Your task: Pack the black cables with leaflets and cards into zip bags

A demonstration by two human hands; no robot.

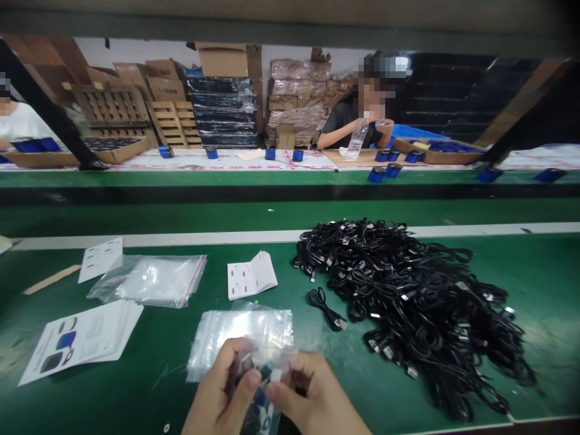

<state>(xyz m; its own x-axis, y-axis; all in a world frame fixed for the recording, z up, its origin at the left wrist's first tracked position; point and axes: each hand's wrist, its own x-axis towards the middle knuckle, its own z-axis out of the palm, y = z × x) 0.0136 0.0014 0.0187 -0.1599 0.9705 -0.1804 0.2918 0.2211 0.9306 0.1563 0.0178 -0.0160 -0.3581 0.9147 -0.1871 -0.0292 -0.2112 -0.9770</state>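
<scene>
Green matting covers the workbench point(149, 356), and across the belt another person point(357, 118) sits among blue boxes. Close to the near edge, the left hand point(222, 393) and right hand point(312, 399) both pinch a small clear bag point(263, 368) with a dark cable inside; its long axis runs away from the person, top toward the bench's far side. Just beyond lies a stack of empty bags point(240, 332). To the right sprawls a heap of black cables point(417, 302), one loose cable point(326, 308) beside it.
</scene>
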